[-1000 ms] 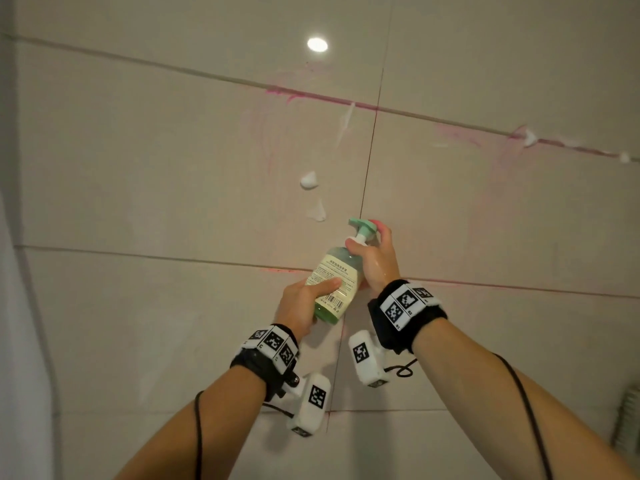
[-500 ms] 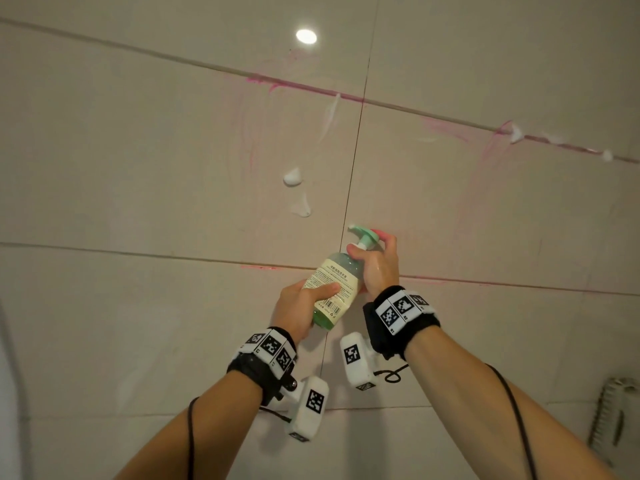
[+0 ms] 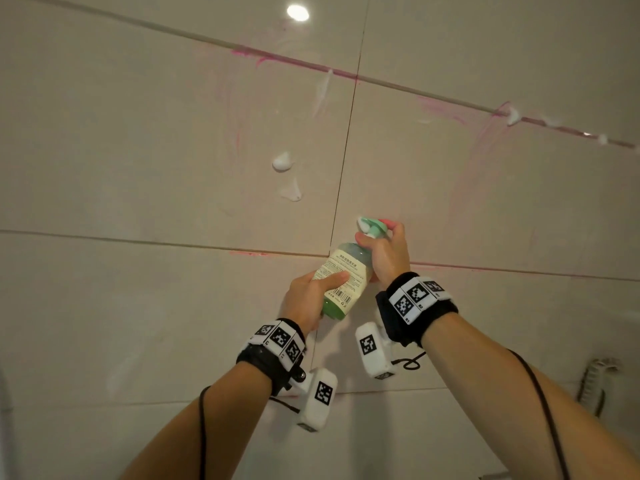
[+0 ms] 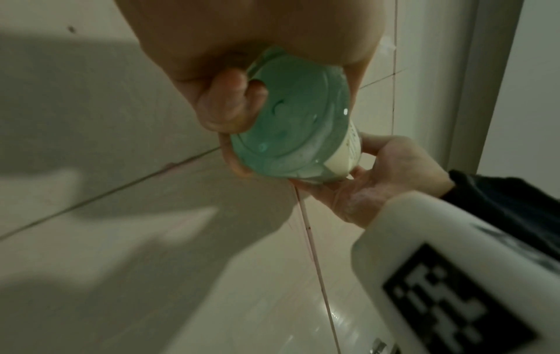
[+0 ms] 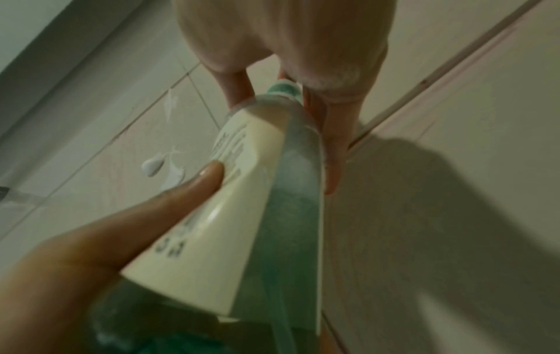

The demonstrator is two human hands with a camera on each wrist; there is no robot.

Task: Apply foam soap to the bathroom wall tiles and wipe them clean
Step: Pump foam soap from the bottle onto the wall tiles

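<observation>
My left hand [image 3: 308, 299] gripped the round translucent-green foam soap bottle [image 3: 344, 282]; my right hand [image 3: 388, 252] clutched its pump [image 3: 370, 227]. Puffy white foam blobs [image 3: 282, 162] stuck at 11 o'clock on glossy beige tiles [image 3: 138, 150].

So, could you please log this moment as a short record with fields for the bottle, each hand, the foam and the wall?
bottle: green soap bottle, tilted, pump end toward the wall
left hand: left hand grips the bottle's lower body
right hand: right hand at the pump head, fingers over it
foam: two white foam blobs on the tile up-left of the pump
wall: beige wall tiles, pink stains along the grout
</observation>
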